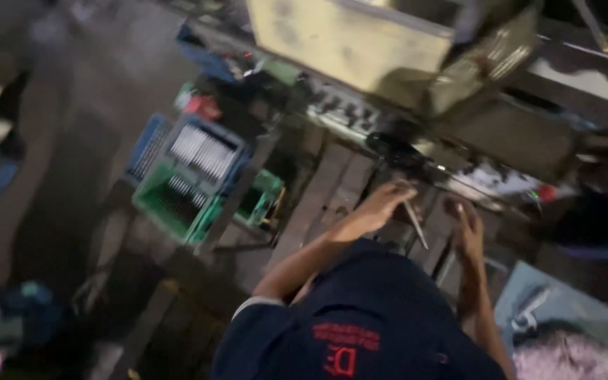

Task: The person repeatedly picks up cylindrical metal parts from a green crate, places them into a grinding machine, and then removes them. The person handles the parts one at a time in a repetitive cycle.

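Metal glints in my left hand (381, 205): my fingers are pinched together on a thin rod (414, 224) that slants down toward my right hand (467, 229). That hand lies on the wooden bench (332, 190); blur hides whether it grips anything. 2 crates, 1 blue (205, 151) and 1 green (177, 200), stand to the left holding more rods.

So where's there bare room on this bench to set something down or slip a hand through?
The wooden slats between the green crate and the left hand, which pinches a thin rod, look bare. It is crowded along the machine base ahead and around the right hand. The picture is blurred.
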